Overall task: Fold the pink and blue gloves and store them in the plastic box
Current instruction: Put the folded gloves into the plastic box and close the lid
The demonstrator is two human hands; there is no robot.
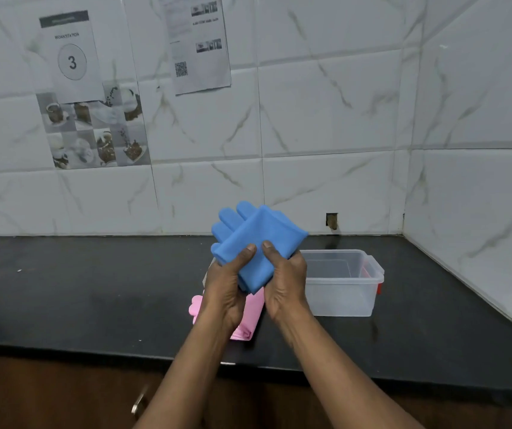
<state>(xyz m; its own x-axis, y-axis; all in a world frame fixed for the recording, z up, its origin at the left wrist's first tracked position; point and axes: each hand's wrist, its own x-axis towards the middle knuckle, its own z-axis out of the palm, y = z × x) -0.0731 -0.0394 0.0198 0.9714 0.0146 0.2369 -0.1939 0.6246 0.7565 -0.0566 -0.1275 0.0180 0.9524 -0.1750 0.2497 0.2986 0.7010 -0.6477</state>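
The blue gloves (256,243) are being held up in the air above the near middle of the dark tabletop (93,289), doubled over so that the finger ends are poking up on the far left and the cuff is spreading to the right. The left hand (225,284) and the right hand (284,281) are both pinching the lower part of the fold, thumbs pressing on the front and the other fingers tucked behind. The material is looking thin, soft and floppy, surely light, and probably a little slick like rubber, so I judge it will be wanting to spring open unless someone is gripping right across the folded layers near the crease. The pink gloves (250,317) are lying flat on the tabletop beneath the wrists, partly hidden. The plastic box (341,283) is standing open just to the right, apparently empty, its walls clear and stiff enough to take the bundle pressed in.
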